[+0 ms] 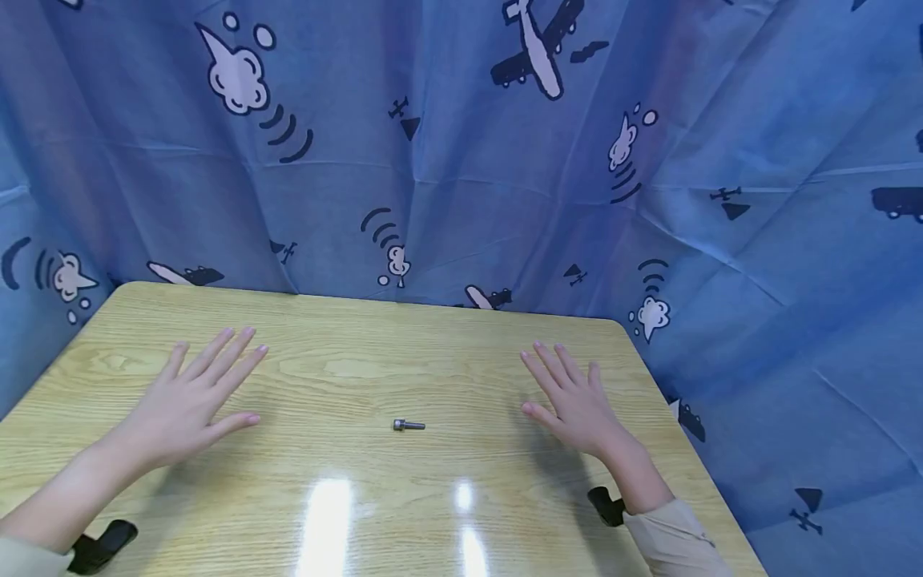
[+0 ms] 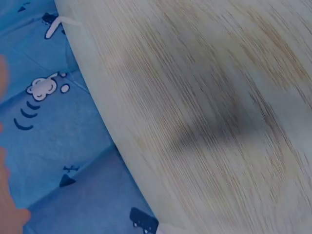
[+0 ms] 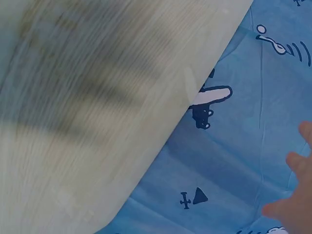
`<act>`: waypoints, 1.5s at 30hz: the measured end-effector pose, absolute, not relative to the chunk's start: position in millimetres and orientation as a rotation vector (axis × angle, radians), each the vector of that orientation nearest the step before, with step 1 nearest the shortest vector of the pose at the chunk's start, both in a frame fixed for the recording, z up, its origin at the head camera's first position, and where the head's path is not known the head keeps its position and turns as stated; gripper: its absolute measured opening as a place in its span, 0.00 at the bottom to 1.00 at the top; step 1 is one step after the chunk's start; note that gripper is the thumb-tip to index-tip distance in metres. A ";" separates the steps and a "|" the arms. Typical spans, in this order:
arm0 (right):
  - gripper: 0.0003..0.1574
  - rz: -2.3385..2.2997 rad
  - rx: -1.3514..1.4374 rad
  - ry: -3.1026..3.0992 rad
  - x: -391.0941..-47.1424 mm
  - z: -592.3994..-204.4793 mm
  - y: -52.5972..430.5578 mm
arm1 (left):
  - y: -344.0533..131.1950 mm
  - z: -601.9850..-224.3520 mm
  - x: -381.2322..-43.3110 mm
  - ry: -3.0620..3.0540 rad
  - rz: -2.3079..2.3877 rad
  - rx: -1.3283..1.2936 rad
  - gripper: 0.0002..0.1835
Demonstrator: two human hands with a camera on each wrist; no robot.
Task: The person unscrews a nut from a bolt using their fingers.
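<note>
A small metal socket-head bolt lies on its side near the middle of the wooden table, its head toward the left. Left of it, my left hand hovers above the tabletop with fingers straight and spread. My right hand hovers likewise to the right of the bolt, fingers extended and thumb pointing inward. Neither hand touches anything. Only blurred fingertips show at the edges of the left wrist view and the right wrist view, where part of the right hand appears at the lower right.
The light wood table has rounded far corners. Behind and beside it hangs a blue curtain printed with planes and clouds. Black straps with devices sit at the wrists, such as the right wrist device. Bright light reflections lie on the near tabletop.
</note>
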State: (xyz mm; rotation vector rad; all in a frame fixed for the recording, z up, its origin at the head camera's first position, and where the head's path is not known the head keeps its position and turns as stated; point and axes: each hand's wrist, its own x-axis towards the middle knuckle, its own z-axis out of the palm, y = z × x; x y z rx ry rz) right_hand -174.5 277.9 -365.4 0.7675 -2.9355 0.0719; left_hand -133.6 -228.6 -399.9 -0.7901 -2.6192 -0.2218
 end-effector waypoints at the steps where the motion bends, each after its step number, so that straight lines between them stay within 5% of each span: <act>1: 0.46 0.081 0.776 -2.927 -175.2 -365.9 277.0 | -226.6 -399.7 -133.8 -2.620 -0.230 -0.796 0.43; 22: 0.19 0.692 0.917 -2.769 -192.4 -399.6 246.1 | -152.2 -416.0 -165.5 -2.621 -0.546 -1.005 0.23; 45: 0.13 0.811 1.108 -2.832 -203.8 -420.9 187.8 | -86.5 -439.9 -178.8 -2.700 -0.737 -1.062 0.15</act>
